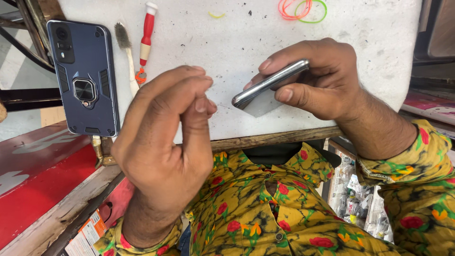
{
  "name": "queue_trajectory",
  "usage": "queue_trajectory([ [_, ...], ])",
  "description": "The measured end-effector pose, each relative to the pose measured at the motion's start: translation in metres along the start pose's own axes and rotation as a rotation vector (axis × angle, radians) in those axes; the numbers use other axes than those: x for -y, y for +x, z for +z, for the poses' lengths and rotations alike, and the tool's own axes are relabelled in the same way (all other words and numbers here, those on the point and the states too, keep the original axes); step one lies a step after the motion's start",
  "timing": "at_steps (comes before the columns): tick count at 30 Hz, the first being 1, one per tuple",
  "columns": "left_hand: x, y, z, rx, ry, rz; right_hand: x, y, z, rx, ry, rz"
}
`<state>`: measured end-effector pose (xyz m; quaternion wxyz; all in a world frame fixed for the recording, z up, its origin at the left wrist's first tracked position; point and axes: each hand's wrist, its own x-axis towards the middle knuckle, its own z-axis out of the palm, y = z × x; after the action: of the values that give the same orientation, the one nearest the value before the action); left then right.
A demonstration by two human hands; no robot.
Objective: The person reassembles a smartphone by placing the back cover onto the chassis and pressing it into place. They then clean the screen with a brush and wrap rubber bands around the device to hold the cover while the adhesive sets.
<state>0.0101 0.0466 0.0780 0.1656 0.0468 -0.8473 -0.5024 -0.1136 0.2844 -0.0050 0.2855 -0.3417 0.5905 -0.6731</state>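
Nearest the camera is a yellow shirt printed with red flowers, its sleeves reaching both wrists. Just above it the left hand is raised over the desk's wooden edge with its fingers curled in and the thumb pressed against the fingertips; whether something small is pinched there cannot be told. Beside it, a little apart, the right hand grips a slim silver phone by its edges, thumb on the near side and fingers over the far side, so the phone is tilted edge-on above the white desk and casts a shadow on it. Farther left a second phone in a dark blue armoured case with a ring stand lies back-up on the desk's corner. Next to it lie a small brush and a red-handled tool, side by side. At the far edge rest a yellow rubber band and a cluster of orange and green rubber bands.
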Motion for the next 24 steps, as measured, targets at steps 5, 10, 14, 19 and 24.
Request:
queue_trajectory([
  [5,-0.010,0.001,-0.001,0.041,0.161,0.139,0.001,0.003,0.001,0.002,-0.007,-0.021],
  [10,-0.010,0.005,0.005,0.086,0.168,0.324,0.001,0.004,-0.001,0.001,-0.081,-0.041],
  [14,-0.007,0.008,0.007,0.102,0.222,0.392,0.000,0.003,-0.002,0.000,-0.092,-0.039],
  [19,-0.008,0.012,0.010,0.098,0.246,0.404,0.000,0.001,-0.002,-0.007,-0.116,-0.028],
  [24,-0.010,0.013,0.010,0.117,0.248,0.388,0.001,0.002,-0.002,-0.008,-0.185,-0.044],
])
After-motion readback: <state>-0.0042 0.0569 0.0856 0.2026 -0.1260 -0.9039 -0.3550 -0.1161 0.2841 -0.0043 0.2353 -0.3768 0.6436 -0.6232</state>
